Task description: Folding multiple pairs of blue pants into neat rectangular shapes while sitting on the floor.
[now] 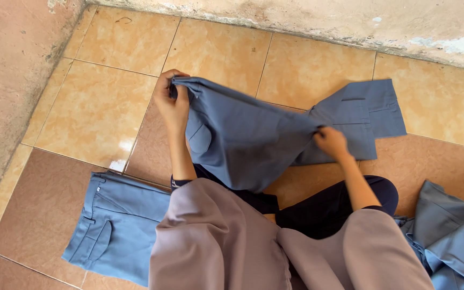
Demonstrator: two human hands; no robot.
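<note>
The left hand (171, 103) was closed on the raised end of a pair of grey-blue trousers (253, 131), holding it above the tiled floor (100, 107), while the right hand (330, 142) pinched the cloth near the fold, just short of the waistband lying flat beyond it. To fold well, the cloth between the hands should probably be kept taut and the seams matched before lowering. The trousers were a smooth, medium-weight woven fabric that draped in soft creases. Below the left hand lay a lighter blue pair of trousers (114, 225), flat, with a curved pocket. Below the right hand lay a heap of blue-grey cloth (452, 236). The floor tiles were glossy and tan.
</note>
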